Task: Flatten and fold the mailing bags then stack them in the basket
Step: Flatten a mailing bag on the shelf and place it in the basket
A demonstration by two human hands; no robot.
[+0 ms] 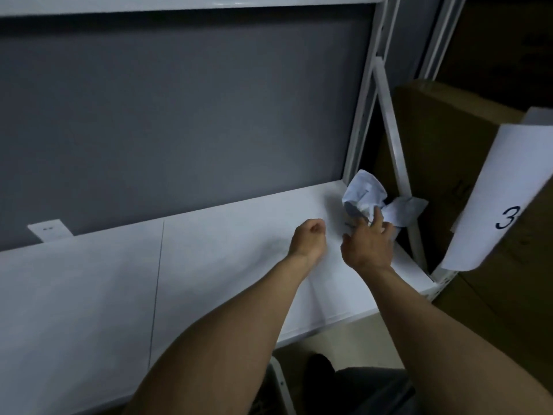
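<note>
I read this step as fetching the next bag to flatten. A crumpled white mailing bag [363,193] sits right of centre in the frame, at the far right end of the white shelf [209,250], against the corner post. My right hand [369,247] is at its lower edge with the fingers spread and mostly straight. The tips touch the plastic, but I see no closed grip. My left hand [308,239] hovers just left of it, curled into a fist with nothing in it.

To do this well, I would close the right fingers on a loose edge rather than the middle of the wad, so the bag opens as it comes. I would draw it toward the bare shelf at frame centre, then open the left hand and press it flat there. A pull to the right risks dragging the plastic off the shelf end, into the gap by the cardboard boxes [443,139].

- **Bags:** one clear wad, plus a second crumpled lump [404,209] just right of it. I cannot tell whether that is a separate bag or a tail of the same one.
- **Hands:** two.
- **Boxes:** at least two.
- **Paper sheets:** one paper sheet [493,190] with a handwritten 3, at the right edge.
- **Baskets:** none in view.
</note>
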